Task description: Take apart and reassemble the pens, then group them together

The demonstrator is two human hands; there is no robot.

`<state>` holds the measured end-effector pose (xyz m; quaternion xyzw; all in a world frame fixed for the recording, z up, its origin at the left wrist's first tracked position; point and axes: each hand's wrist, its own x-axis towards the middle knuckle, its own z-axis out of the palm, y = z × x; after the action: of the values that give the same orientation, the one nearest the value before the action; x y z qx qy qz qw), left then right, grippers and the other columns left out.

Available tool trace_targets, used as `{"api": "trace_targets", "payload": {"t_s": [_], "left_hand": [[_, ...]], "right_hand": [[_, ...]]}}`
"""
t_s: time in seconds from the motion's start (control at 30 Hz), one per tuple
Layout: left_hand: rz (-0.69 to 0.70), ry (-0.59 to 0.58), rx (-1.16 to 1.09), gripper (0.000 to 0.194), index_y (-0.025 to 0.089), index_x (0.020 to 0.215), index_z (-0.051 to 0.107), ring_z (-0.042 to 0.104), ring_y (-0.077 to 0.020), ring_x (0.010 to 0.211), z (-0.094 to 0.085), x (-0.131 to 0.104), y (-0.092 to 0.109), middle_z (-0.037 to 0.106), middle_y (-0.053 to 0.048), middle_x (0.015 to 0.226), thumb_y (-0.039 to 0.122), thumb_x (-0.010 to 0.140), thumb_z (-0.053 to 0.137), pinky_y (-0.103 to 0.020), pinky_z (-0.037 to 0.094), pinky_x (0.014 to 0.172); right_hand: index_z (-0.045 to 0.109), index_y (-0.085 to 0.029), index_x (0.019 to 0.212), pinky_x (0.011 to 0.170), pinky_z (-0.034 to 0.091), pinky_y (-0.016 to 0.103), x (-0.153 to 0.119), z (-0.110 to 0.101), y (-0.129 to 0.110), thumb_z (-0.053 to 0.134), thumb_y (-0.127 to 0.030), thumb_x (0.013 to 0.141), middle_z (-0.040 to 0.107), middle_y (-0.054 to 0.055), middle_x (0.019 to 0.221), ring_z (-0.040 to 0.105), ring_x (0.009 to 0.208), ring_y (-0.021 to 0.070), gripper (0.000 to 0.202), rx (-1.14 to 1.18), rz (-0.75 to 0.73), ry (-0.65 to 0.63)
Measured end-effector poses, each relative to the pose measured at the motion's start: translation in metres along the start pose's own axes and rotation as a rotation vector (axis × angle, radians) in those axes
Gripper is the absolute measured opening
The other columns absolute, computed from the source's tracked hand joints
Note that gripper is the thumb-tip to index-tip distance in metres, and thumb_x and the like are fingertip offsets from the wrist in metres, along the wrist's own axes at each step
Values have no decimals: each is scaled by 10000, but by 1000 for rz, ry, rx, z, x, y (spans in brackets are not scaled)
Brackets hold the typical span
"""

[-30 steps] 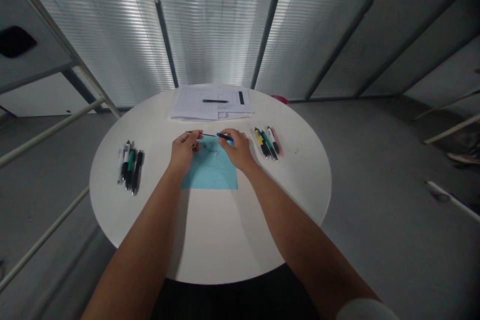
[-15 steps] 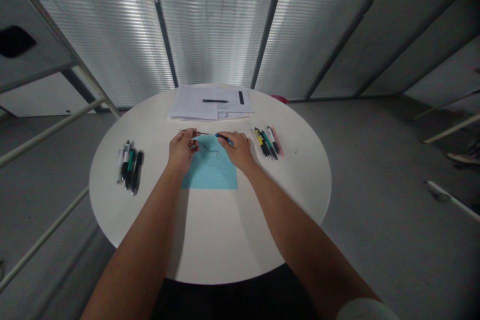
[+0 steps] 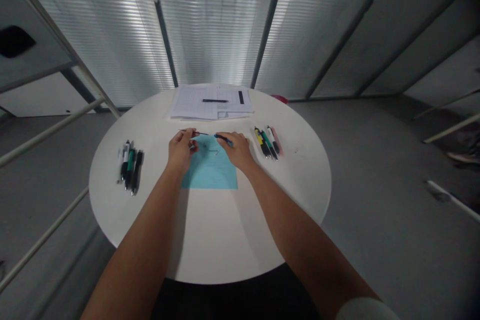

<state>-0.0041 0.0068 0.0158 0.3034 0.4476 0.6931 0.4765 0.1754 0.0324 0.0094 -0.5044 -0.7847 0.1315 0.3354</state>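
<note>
My left hand (image 3: pixel 181 150) pinches a thin dark pen refill (image 3: pixel 201 133), whose tip points right. Facing it, my right hand (image 3: pixel 237 148) is closed on a blue and black pen barrel (image 3: pixel 224 138). A small gap separates the refill's tip from the barrel. Both hands are over the upper part of a light blue sheet (image 3: pixel 210 172). On that sheet lie small parts (image 3: pixel 214 151), too small to make out fully.
On the round white table (image 3: pixel 210 240), several pens (image 3: pixel 129 167) lie at the left and several more (image 3: pixel 267 143) at the right. Printed papers (image 3: pixel 193 102) with a black pen (image 3: pixel 215 101) on top are at the back.
My right hand has shifted very slightly left with the barrel, bringing it a little closer to the refill. My left hand is nearly still.
</note>
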Motion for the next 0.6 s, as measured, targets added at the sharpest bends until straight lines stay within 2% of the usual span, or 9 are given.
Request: {"api": "trace_targets", "payload": {"t_s": [0.5, 0.6], "left_hand": [[52, -68, 145, 291, 152, 830, 686, 506, -62, 500, 2, 0, -6, 656, -70, 869, 421, 724, 725, -230, 416, 471], [63, -114, 223, 262, 146, 771, 703, 489, -73, 473, 3, -3, -4, 654, -66, 771, 398, 712, 745, -240, 391, 465]], "right_hand": [[623, -368, 1244, 828, 341, 339, 0, -1, 1, 470, -474, 950, 684, 32, 986, 579, 960, 204, 349, 13, -32, -58], [629, -350, 1233, 863, 367, 349, 1, 2, 3, 472, -465, 949, 689, 32, 1030, 587, 984, 203, 344, 40, -34, -61]]}}
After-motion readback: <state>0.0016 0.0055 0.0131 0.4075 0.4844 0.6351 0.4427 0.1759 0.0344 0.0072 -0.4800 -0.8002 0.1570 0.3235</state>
